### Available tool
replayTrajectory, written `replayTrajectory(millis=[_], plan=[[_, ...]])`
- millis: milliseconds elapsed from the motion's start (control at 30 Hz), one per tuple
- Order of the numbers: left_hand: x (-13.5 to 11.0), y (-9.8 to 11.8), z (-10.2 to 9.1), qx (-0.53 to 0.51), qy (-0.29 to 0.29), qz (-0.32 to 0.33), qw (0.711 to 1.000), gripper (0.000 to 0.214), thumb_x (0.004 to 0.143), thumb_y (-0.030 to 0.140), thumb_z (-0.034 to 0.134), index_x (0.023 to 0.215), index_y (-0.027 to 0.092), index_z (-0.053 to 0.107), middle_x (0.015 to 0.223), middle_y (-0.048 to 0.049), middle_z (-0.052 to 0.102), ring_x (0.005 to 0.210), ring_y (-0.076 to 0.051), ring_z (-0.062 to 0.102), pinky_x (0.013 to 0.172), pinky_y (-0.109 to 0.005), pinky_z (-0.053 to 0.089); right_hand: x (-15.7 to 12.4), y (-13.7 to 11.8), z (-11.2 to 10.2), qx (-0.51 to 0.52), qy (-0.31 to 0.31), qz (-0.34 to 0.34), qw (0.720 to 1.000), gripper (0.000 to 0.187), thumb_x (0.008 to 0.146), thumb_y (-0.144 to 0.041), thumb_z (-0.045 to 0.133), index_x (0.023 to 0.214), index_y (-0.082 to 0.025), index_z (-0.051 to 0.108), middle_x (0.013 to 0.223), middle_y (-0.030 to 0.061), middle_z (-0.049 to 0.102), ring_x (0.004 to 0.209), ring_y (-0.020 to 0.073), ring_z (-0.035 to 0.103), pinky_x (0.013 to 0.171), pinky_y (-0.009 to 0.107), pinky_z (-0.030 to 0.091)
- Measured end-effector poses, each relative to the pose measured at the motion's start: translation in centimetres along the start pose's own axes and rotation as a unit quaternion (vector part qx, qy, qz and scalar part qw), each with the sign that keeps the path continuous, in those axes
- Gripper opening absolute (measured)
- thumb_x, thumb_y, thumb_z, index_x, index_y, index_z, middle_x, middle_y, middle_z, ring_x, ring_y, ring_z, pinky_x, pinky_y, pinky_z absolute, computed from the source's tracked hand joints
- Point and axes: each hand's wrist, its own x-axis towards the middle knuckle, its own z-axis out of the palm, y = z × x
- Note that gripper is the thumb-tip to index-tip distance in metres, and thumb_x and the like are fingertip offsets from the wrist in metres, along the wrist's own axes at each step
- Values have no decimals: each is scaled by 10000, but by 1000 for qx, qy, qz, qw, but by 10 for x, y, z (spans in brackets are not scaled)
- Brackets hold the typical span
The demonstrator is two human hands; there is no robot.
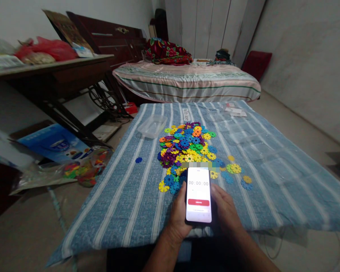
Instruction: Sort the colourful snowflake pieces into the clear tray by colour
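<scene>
A lit smartphone (198, 211) is held upright near the table's front edge, its screen reading 00:00:00 above a red button. My left hand (179, 213) is closed round its left side. My right hand (224, 204) grips the right side, with most of its fingers hidden behind the phone. Just beyond the phone lies a heap of plastic snowflake discs (190, 156) in yellow, blue, purple, green and orange. One dark blue disc (138, 160) sits apart on the left, and several loose discs (233, 168) are scattered to the right.
A clear plastic tub (152, 126) stands left of the heap on the striped tablecloth (115, 200). Clear plastic packaging (243, 132) lies on the right. Beyond the table is a bed (187, 83); a sewing-machine table (59, 68) stands at the left.
</scene>
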Motion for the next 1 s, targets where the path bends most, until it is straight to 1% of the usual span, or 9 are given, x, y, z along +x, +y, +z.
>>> replayTrajectory(millis=[133,267,400,533,633,700,800,900,1000], plan=[[0,0,-1,-7,-17,-1,1000,559,937,517,590,1266,70,654,985,-154,780,863,-270,748,816,-372,588,-1,-4,2,1,3,6,1000,513,808,-601,744,1141,-211,761,1044,76,787,906,282,721,822,396,560],[-1,0,-1,-5,-17,-6,1000,582,924,531,604,1273,67,649,981,-161,779,882,-280,749,823,-378,587,-2,-5,3,8,4,10,1000,497,793,-601,761,1104,-213,769,1032,75,789,892,284,721,811,396,555],[-2,1,0,-2,-15,-3,1000,556,932,526,593,1248,75,664,979,-155,781,861,-272,751,815,-376,591,-1,-6,4,16,7,12,1000,486,778,-598,775,1077,-215,773,999,69,790,877,281,717,797,392,549],[-4,1,4,30,12,21,999,499,952,498,568,1202,82,686,921,-138,785,771,-251,752,751,-358,602,1,-10,6,9,5,-3,1000,476,767,-616,772,1023,-215,780,926,56,786,833,262,702,762,372,534],[-7,3,8,63,51,45,996,452,958,460,573,1177,84,693,862,-121,784,687,-236,744,685,-342,605,4,-13,8,6,-3,-24,1000,450,776,-633,745,929,-211,780,816,31,764,748,223,668,705,336,503],[-8,5,11,81,73,51,993,427,958,434,583,1185,89,690,844,-108,785,665,-230,741,657,-331,607,7,-14,9,8,4,-36,999,441,780,-641,730,845,-206,763,750,11,738,692,194,634,670,309,475],[-8,8,15,94,80,56,991,398,969,395,573,1217,102,679,852,-92,790,654,-218,741,627,-313,608,11,-14,10,20,13,-47,999,447,779,-649,720,746,-203,723,702,-4,707,654,171,596,649,292,448],[-6,10,18,103,82,63,989,381,975,368,561,1232,111,677,857,-81,793,649,-213,742,605,-299,608,13,-14,10,50,13,-44,998,443,775,-653,716,740,-211,716,712,0,710,674,185,609,681,310,469],[-5,10,18,130,83,74,985,379,964,371,580,1225,115,683,857,-82,794,671,-232,751,604,-313,616,14,-14,11,85,23,-37,995,431,754,-648,735,736,-217,710,717,6,723,704,209,643,703,332,501]])
